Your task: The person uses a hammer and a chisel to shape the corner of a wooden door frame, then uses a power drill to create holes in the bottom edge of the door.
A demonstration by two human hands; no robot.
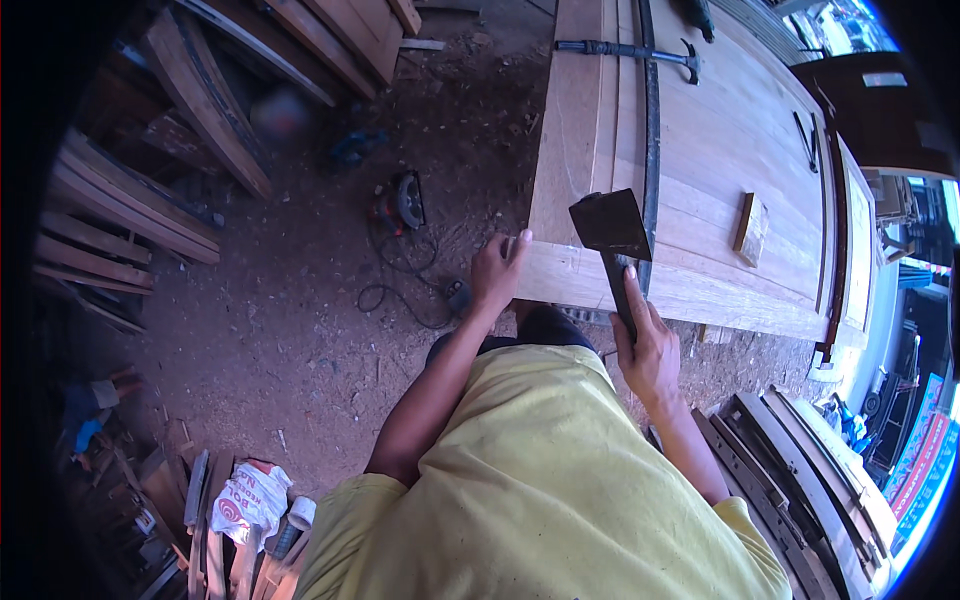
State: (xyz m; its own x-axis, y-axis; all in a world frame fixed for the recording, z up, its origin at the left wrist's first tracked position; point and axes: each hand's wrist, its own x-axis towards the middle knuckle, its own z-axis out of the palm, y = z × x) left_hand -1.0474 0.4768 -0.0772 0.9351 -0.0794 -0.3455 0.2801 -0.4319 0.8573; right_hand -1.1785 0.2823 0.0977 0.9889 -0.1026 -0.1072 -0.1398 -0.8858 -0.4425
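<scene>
A large pale wooden door panel (720, 120) lies flat in front of me. My left hand (497, 270) grips its near left corner, with the fingers curled at the edge. In my right hand (648, 345) is a dark tool with a broad rectangular head (612, 222), held by its handle. Its head is over the near edge of the panel, beside a long dark metal bar (652, 130) running across the wood; whether the head touches the wood I cannot tell. A claw hammer (640, 52) rests across the bar farther off. A small wood block (751, 230) lies to the right.
A rusty bar clamp (833, 240) crosses the panel's right part, near a slim dark tool (807, 142). On the dirt floor to the left sits a power saw (398, 205) with a looped cord. Timber (200, 100) leans at far left; stacked boards (790, 450) are at lower right.
</scene>
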